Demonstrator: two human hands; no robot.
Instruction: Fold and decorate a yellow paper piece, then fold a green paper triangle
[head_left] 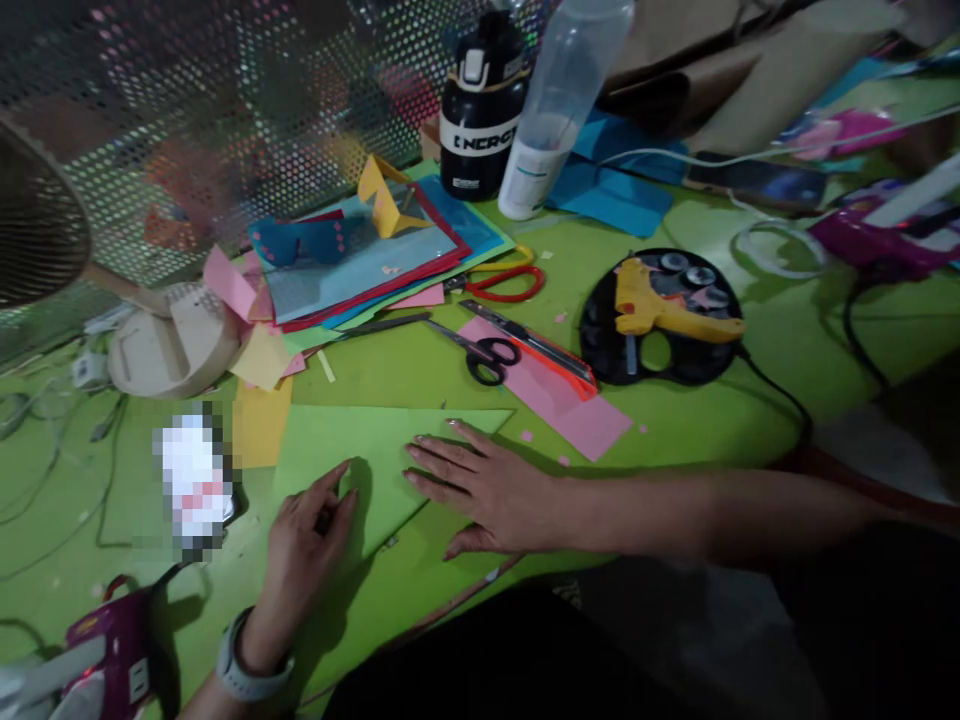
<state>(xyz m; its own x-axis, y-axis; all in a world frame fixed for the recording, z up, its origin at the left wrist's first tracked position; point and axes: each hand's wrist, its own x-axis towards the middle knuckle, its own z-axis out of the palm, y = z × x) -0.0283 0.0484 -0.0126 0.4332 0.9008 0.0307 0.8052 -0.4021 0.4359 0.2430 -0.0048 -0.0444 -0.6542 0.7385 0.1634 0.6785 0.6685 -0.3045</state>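
A light green sheet of paper [337, 435], roughly triangular and looking folded, lies on the green table. My right hand [480, 490] rests flat on its right part, fingers stretched out and a little spread, with nothing in it. Over the paper's lower left part is my left hand [311, 530], a watch on its wrist. Its index finger points forward, the thumb stands apart and the other fingers curl loosely; I see nothing held. Just beyond the paper lie black-handled scissors [487, 360] and an orange box cutter [536, 350], partly over a pink paper strip [585, 425].
A yellow glue gun [660, 310] sits on a black palette tray [600, 345] at right. Coloured sheets [360, 275] carry blue paper glasses [300, 242]. Behind stand a black bottle [480, 120] and a clear bottle [559, 100]. A phone [196, 480] and a fan base [176, 345] are left.
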